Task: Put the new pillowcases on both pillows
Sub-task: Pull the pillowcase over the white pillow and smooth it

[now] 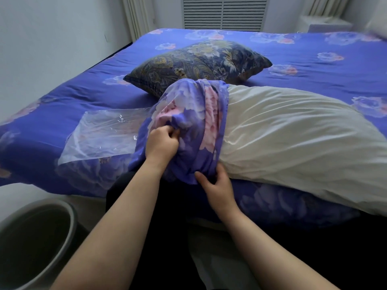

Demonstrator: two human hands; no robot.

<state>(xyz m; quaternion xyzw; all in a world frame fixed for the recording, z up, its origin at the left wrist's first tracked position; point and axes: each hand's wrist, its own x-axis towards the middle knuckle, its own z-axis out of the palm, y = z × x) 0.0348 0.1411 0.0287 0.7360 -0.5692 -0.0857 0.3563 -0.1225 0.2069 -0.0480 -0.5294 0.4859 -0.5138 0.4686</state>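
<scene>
At the near edge of the bed (314,57), a person's right hand (216,185) and left hand (162,143) are each gripping the bunched purple floral pillowcase (194,122) covering one end of a white pillow (293,132), with a clear plastic bag (100,135) lying beside it and a dark paisley pillow (199,63) sitting beyond.

White pillow (293,132) cut off right; near end hidden inside pillowcase (194,122).

arms: bare, no sleeves | wrists: no watch, no rings | lap (167,206): dark clothing
</scene>
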